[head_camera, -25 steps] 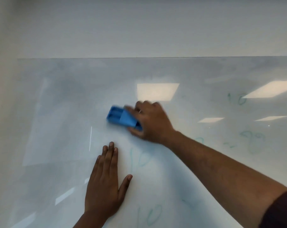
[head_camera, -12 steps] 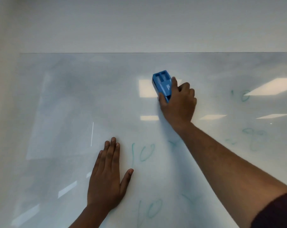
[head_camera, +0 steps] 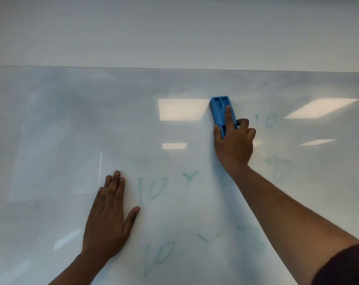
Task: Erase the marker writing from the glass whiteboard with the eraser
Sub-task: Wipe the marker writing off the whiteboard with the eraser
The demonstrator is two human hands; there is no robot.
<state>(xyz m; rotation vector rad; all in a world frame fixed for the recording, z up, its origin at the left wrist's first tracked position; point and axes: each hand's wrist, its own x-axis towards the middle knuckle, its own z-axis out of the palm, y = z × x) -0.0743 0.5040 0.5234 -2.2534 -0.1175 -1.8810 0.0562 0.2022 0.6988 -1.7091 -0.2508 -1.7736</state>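
right hand (head_camera: 233, 149): wrapped round the lower end of the blue eraser (head_camera: 221, 112), pressing it flat on the glass whiteboard (head_camera: 71, 124). Forearm runs down to the lower right, dark sleeve (head_camera: 347, 266) at the frame corner.
right fingers: index finger (head_camera: 229, 117) laid straight along the eraser's back, tip short of the two recessed slots at its top end. Thumb on the left edge, the other fingers curled against the right edge. Closed grip, eraser clamped between thumb and curled fingers.
eraser: long axis near vertical, top leaning slightly left. Sits in the upper-middle of the board, just right of the big reflected ceiling light (head_camera: 182, 110), below the board's top edge. Upper half sticks out past the fingers; lower end hidden under the palm.
left hand (head_camera: 108, 219): flat on the glass, lower left of centre, four fingers together pointing up, thumb spread to the right. Holds nothing. Well apart from the eraser.
marker writing (head_camera: 154, 190): faint teal. A "10" just right of the left hand, an "x" further right, another "10" and "x" lower down. A "10" just right of the right hand's knuckles, a blurred figure below that, unreadable.
board left half: smeared grey haze, no legible marks.
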